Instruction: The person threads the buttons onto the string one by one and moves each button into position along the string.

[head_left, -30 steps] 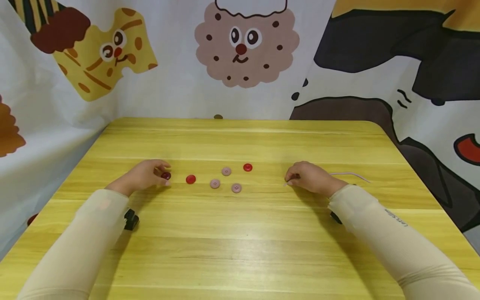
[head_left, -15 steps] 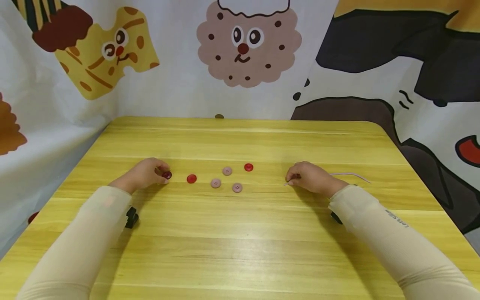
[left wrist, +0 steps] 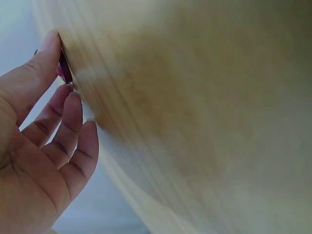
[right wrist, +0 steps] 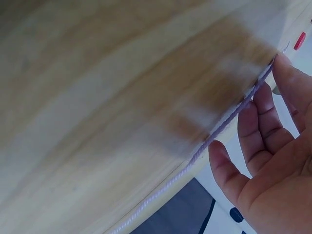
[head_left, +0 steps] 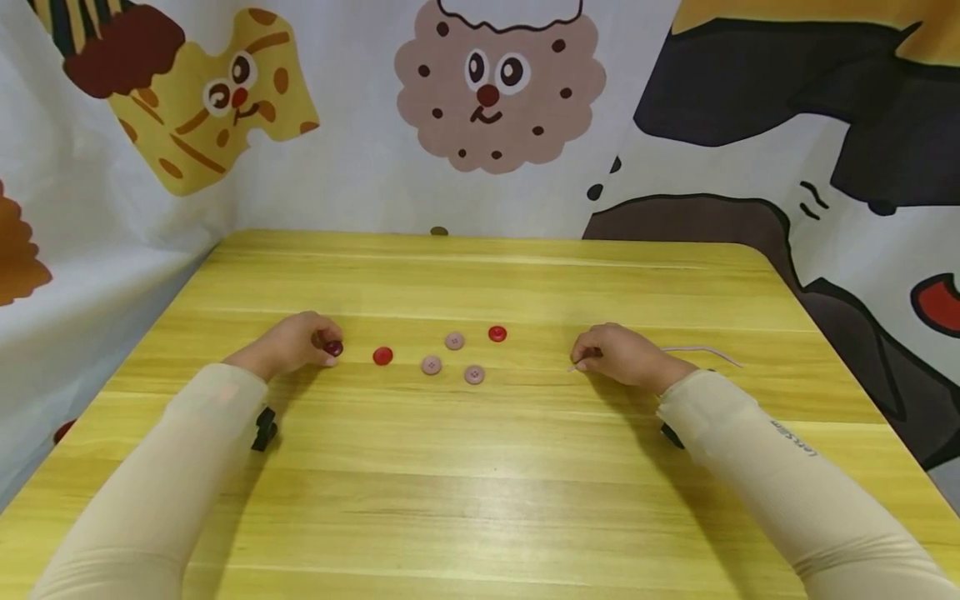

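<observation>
**Left hand (head_left: 291, 343) pinches in tighter on dark red button (head_left: 333, 347); right side static**

Vs. a second ago: left index is curled closer to the thumb, button between them. Everything else sits where it was, bar slight camera drift.

Left: thumb and index fingers grip the dark red button by its rim, remaining fingers loosely bent. Button is at the left end of the spread; can't tell if it's clear of the table (head_left: 450, 508). Should be light, rigid, hard to break, likely slick. Best hold is opposite rim edges, face left free; sloppy pressure could flick it out.

Middle: red button (head_left: 382, 356), then three pink buttons (head_left: 431, 365), then another red button (head_left: 497, 333). All flat on the table, all apart. Pink ones show holes. Low profile, so probably awkward to lift: nail under the edge, or pinch across the rim.

Right: right hand (head_left: 618, 358) pinches pale cord (right wrist: 222, 127) close to its end, short tip poking past the fingers. Rest runs under the hand and trails right on the table. Twisted, soft, next to no weight, I'd expect. Hold close to the tip; more free length means more flop.
</observation>
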`<state>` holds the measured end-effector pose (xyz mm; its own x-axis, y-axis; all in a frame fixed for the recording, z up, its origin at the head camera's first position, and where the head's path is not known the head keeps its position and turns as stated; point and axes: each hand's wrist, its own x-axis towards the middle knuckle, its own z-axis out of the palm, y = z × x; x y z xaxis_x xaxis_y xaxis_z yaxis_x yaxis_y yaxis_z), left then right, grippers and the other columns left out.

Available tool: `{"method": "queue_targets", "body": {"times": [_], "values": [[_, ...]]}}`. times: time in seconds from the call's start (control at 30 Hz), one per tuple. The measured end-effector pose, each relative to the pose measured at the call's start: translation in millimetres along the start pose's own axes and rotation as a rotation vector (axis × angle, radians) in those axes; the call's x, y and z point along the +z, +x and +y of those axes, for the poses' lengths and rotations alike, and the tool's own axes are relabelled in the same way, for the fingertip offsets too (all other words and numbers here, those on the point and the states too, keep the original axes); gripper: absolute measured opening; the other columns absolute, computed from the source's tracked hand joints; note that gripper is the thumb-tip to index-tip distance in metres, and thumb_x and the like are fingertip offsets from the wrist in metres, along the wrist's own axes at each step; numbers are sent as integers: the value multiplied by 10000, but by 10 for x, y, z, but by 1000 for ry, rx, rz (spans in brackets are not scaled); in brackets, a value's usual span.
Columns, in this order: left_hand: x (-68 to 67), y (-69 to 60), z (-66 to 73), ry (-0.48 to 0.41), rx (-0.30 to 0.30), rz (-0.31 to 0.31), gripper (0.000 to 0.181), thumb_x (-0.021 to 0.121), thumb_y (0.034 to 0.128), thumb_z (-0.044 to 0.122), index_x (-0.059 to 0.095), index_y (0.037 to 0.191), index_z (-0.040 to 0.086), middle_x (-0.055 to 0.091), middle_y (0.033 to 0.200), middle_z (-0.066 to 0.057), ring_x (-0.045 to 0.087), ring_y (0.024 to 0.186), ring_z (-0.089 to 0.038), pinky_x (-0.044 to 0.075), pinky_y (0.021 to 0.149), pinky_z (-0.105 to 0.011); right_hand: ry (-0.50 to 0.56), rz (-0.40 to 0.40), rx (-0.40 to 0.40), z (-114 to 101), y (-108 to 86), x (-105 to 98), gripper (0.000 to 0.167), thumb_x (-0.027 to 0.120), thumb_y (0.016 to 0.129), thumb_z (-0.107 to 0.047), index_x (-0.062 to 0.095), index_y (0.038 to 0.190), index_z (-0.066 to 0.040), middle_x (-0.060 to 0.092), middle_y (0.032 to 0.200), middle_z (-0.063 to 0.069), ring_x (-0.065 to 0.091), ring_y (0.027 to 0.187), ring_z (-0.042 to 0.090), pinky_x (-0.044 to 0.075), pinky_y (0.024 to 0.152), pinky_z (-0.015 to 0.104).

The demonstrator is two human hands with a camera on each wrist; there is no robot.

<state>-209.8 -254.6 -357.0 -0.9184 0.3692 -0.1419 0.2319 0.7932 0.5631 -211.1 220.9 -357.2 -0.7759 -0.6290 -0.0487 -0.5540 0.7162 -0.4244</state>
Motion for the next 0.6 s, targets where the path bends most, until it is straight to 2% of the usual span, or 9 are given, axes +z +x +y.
{"method": "queue_targets", "body": {"times": [0.27, 0.6], "values": [[-14, -8, 2, 8, 0, 2, 181, 745, 819, 11, 632, 945, -53, 627, 908, -156, 557, 863, -292, 467, 800, -452, 0, -7, 3, -1, 11, 0, 40, 677, 898, -80, 686, 859, -80, 644, 847, -15, 518, 757, 131, 462, 707, 326], [-7, -4, 32, 35, -9, -9, 136, 728, 837, 17, 628, 904, -48, 630, 895, -153, 543, 831, -264, 464, 771, -408, -13, -30, 20, -29, 2, -12, 108, 662, 902, -55, 661, 818, -122, 590, 789, -35, 448, 735, 140, 401, 698, 325]]}}
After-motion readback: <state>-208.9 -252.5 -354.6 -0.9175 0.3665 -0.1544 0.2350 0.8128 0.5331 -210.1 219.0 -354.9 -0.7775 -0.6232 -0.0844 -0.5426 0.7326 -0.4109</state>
